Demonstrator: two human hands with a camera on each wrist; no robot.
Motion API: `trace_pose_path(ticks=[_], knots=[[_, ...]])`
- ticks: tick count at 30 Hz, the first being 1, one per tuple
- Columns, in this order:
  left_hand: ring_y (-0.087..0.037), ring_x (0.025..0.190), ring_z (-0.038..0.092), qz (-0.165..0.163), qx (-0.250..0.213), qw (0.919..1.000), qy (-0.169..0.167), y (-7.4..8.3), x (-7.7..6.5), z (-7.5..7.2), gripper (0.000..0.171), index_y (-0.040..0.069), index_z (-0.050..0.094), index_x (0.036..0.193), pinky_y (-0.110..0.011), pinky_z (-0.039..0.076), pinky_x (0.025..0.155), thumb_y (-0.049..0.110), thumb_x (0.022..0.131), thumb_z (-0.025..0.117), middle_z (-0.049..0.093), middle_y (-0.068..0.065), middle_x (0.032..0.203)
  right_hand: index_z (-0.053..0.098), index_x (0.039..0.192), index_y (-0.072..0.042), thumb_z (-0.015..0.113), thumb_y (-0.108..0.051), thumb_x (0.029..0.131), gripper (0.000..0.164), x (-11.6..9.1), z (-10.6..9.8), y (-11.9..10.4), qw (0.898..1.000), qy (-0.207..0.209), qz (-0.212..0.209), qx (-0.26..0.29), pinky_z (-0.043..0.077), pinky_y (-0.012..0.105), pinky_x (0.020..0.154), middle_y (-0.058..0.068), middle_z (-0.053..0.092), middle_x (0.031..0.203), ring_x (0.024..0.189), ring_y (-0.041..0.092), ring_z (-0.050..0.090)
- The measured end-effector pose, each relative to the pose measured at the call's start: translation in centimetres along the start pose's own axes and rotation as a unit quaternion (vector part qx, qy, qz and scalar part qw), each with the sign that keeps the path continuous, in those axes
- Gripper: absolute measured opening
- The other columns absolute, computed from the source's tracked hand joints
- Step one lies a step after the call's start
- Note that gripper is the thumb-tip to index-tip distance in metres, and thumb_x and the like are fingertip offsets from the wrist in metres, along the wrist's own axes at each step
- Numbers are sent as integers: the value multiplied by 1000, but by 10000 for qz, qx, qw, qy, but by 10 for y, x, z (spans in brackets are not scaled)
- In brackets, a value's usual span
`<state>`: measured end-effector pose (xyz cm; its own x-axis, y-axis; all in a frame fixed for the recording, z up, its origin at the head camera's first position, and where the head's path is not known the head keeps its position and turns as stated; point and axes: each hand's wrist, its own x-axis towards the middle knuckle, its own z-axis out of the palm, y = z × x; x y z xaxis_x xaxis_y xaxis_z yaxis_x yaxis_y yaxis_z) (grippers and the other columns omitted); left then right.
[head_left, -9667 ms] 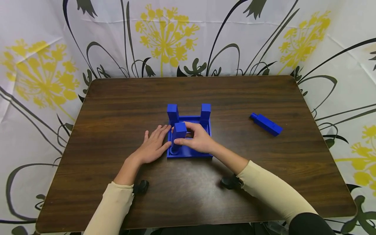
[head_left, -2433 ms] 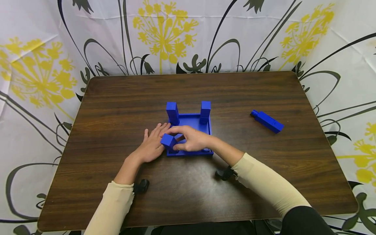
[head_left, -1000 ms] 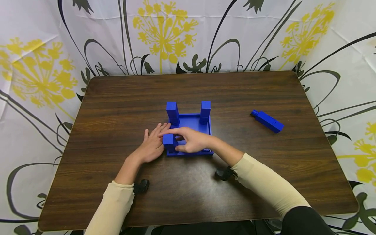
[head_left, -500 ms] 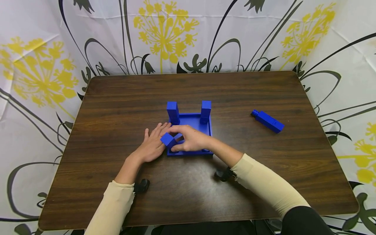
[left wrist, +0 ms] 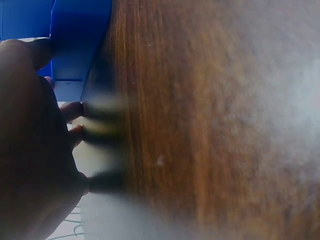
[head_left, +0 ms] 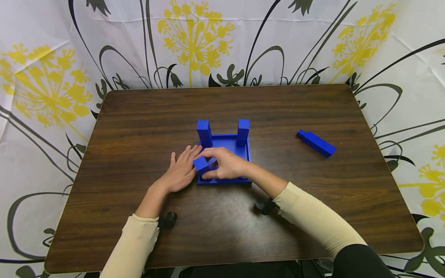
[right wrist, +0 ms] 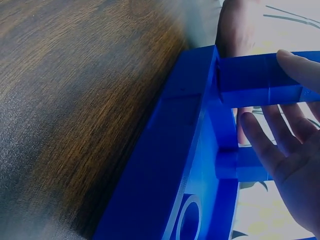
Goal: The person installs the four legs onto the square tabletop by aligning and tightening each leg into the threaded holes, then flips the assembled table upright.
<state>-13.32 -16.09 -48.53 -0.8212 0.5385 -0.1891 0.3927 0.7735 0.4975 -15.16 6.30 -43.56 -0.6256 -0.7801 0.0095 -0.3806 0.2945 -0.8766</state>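
Near the middle of the table lies a shallow square blue tray-like base [head_left: 226, 142] with raised edges. My right hand [head_left: 228, 164] pinches a square blue leg [head_left: 201, 165] between thumb and fingers. That leg stands at the base's front left corner, its top turned at an angle to the edges; its lower end is largely hidden. My left hand [head_left: 180, 170] lies flat with spread fingers along the base's left side. Two more blue legs, one back left [head_left: 204, 133] and one back right [head_left: 243, 131], stand upright. A round socket [right wrist: 190, 220] shows at another corner in the right wrist view.
A loose blue leg [head_left: 316, 143] with a threaded round end lies on the brown wooden table [head_left: 278, 220] to the right. A flower-patterned cloth [head_left: 222, 42] hangs behind the table and along its sides.
From ten seconds ago, the gripped leg has moved left and nearer. Over the last second it has turned from square to angled, and the right index finger has bent in. The left hand stays put.
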Motion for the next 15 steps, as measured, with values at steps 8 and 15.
trace_pose_path(ticks=[8, 15], knots=[[-33, 149, 0, 25, 45, 10000, 55, -1, 1, 1, 66, 18, 7, 159, -71, -7, 106, 18, 100, 38, 8, -10, 164, 58, 133, -2, 79, -10, 83, 55, 0, 1, 3, 10000, -35, -71, -54, 52, 34, 88, 10, 56, 135, 115, 19, 56], [-32, 149, -1, 28, 62, 10000, 66, -1, 1, 2, 67, 19, 6, 159, -70, -7, 106, 18, 100, 38, 8, -9, 164, 56, 134, -2, 79, -7, 83, 57, -1, -1, 3, 9996, -122, -237, -4, 50, 33, 92, 10, 54, 136, 121, 19, 52]])
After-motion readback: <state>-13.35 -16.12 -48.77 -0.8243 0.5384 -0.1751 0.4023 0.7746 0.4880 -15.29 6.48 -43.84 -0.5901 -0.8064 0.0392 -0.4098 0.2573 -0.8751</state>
